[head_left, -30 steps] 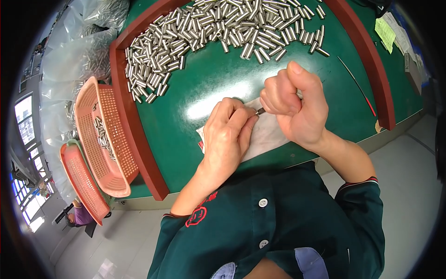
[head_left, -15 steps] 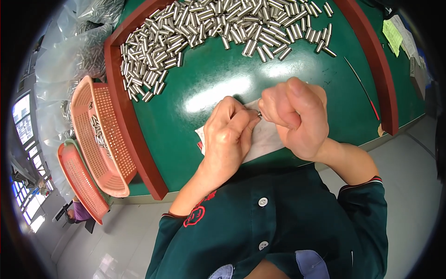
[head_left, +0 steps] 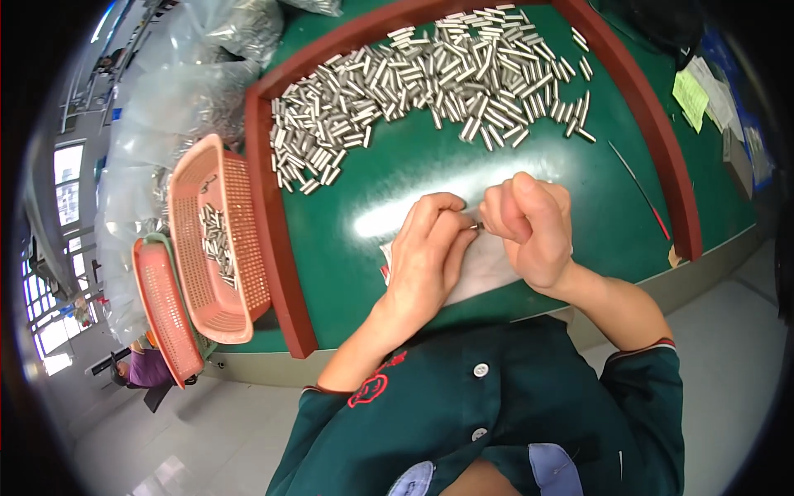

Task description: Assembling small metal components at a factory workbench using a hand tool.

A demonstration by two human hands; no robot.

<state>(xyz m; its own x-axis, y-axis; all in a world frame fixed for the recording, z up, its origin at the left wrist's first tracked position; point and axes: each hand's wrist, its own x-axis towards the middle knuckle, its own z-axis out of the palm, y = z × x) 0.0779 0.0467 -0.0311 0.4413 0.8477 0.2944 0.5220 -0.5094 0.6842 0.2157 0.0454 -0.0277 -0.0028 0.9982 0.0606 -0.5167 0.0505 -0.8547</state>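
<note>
Shirt (head_left: pixel 529 372): was dark green and short-sleeved, with pale buttons and red stitching on the chest.
Left hand (head_left: pixel 424 256): was bent at the knuckles, thumb and fingertips pinching at a small metal piece (head_left: pixel 477 226).
Right hand (head_left: pixel 533 227): was curled into a fist, thumb uppermost, just beside the left fingertips, and closed on the same piece.
Piece's place: was in the narrow gap between both hands, above the white cloth (head_left: pixel 488 273); showed only a short dark bit, too little to tell its full shape.
Cloth's place: lay under both hands on the green counter (head_left: pixel 339 248).
Thin tool (head_left: pixel 660 221): lay on the right, well apart from the right hand, red handle nearer.
Red-brown frame (head_left: pixel 277 240): bordered the work area at left, far side and right.
Metal cylinders (head_left: pixel 447 74): lay loosely heaped inside the frame's far side, with a few strays at right.
Large pink basket (head_left: pixel 248 215): stood just outside the frame at left, with some similar cylinders inside.
Small pink basket (head_left: pixel 168 306): stood beside the large one, farther left.
Plastic bags (head_left: pixel 136 198): stood beyond the baskets, with metal parts visible inside.
Person in purple (head_left: pixel 149 368): was far off at lower left.
</note>
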